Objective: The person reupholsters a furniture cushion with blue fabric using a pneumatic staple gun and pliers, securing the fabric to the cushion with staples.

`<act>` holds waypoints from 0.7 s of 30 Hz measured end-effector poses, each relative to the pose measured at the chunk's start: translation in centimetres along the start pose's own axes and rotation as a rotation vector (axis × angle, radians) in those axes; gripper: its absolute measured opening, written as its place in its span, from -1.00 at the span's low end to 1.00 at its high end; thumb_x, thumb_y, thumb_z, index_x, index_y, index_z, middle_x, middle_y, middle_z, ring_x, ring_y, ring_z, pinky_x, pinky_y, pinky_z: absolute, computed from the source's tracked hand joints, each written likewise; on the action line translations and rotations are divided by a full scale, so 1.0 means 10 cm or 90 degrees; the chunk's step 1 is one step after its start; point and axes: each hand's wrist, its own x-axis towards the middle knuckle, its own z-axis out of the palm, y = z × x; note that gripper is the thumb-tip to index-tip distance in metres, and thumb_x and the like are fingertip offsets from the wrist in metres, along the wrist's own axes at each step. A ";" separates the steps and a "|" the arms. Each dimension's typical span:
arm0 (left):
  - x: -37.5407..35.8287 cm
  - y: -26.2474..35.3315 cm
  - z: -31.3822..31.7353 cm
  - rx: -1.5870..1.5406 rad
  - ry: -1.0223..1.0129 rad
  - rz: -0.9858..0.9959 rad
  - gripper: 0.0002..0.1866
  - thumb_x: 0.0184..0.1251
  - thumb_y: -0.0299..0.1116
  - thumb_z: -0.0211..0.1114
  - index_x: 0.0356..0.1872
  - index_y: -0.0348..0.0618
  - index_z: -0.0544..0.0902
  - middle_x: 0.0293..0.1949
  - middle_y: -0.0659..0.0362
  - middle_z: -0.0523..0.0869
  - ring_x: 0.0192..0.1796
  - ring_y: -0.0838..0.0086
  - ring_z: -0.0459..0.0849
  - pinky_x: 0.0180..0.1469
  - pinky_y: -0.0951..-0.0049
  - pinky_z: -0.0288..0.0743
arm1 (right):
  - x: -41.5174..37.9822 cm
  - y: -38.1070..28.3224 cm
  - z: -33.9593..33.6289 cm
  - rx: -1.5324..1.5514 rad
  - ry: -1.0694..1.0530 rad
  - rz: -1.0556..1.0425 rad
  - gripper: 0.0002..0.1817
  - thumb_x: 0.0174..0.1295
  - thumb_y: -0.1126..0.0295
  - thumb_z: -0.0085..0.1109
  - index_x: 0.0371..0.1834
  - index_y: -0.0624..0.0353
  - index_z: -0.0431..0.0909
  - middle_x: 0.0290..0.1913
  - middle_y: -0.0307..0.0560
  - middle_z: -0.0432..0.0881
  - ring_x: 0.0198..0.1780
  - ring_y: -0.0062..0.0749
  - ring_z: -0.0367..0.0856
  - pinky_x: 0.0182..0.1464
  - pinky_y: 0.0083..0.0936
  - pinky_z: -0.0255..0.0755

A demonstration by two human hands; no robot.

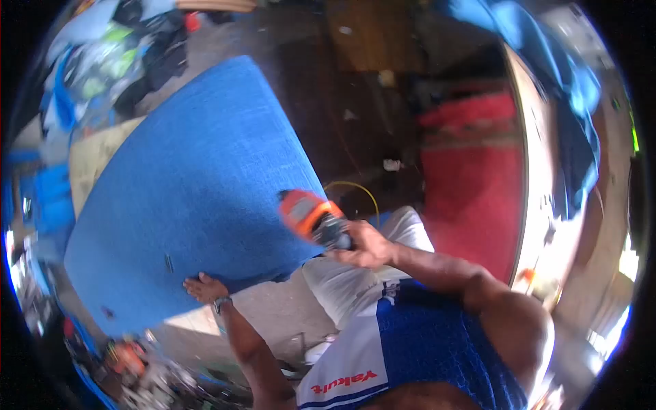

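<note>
A large blue fabric-covered panel (pixel 198 157) fills the left and middle of the view. My left hand (pixel 205 288) lies on its near edge, fingers spread and palm down, with a watch or band on the wrist. My right hand (pixel 367 246) is wrapped round the handle of an orange and black gun-shaped power tool (pixel 307 213), smeared by motion. The tool overlaps the panel's right edge, its dark nose pointing left over the blue fabric. Its exact kind cannot be made out. A short dark mark (pixel 169 263) shows on the fabric near my left hand.
A thin yellow hose (pixel 362 188) curves on the dark floor behind the tool. To the right are a red panel (pixel 471 205), a pale board edge (pixel 529 157) and hanging blue cloth (pixel 577 102). Plastic bags (pixel 102 61) lie back left; mixed scraps (pixel 154 383) lie front left.
</note>
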 end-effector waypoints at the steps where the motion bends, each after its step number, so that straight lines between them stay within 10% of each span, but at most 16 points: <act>1: -0.21 0.19 -0.08 0.012 -0.049 -0.072 -0.21 0.58 0.20 -0.28 0.59 -0.19 0.06 0.61 -0.10 0.01 0.61 -0.12 -0.02 0.55 -0.19 -0.09 | -0.03 0.20 -0.33 0.086 -0.065 0.071 -0.59 0.21 0.25 0.40 0.04 0.23 0.56 -0.18 0.02 0.69 -0.10 -0.26 0.72 -0.03 -0.27 0.58; 5: -1.44 1.43 0.29 0.068 0.100 0.002 -0.18 0.58 0.22 -0.30 0.58 -0.27 0.05 0.59 -0.20 0.02 0.62 -0.16 -0.09 0.52 -0.27 -0.03 | 0.02 0.73 -1.52 0.371 0.026 0.101 -0.74 0.35 0.48 0.27 0.07 0.19 0.51 -0.20 -0.22 0.65 -0.22 -0.42 0.68 -0.11 -0.36 0.60; 7: -1.87 2.54 0.03 -0.011 0.082 -0.182 -0.15 0.56 0.25 -0.28 0.59 -0.25 -0.01 0.62 -0.16 -0.08 0.64 -0.10 -0.19 0.48 -0.35 0.01 | 0.09 0.83 -2.13 0.408 0.092 0.155 -0.71 0.36 0.40 0.27 0.07 0.22 0.47 -0.23 -0.21 0.64 -0.27 -0.49 0.66 -0.16 -0.44 0.58; 10: -2.04 3.44 -0.55 -0.055 -0.141 -0.286 -0.12 0.53 0.28 -0.24 0.61 -0.20 -0.09 0.64 -0.09 -0.22 0.66 -0.04 -0.29 0.44 -0.42 0.04 | 0.20 0.61 -2.89 0.224 0.142 0.165 -0.69 0.41 0.25 0.19 0.01 0.25 0.44 -0.28 -0.18 0.60 -0.32 -0.52 0.62 -0.24 -0.47 0.54; 21: -2.12 3.38 -0.80 -0.153 -0.186 -0.361 -0.11 0.49 0.24 -0.11 0.62 -0.16 -0.07 0.66 0.01 -0.22 0.67 0.01 -0.34 0.50 -0.42 -0.31 | 1.27 0.05 -2.84 0.229 0.013 0.153 -0.86 0.40 0.30 0.17 -0.13 0.10 0.52 -0.35 -0.23 0.58 -0.39 -0.45 0.60 -0.38 -0.45 0.53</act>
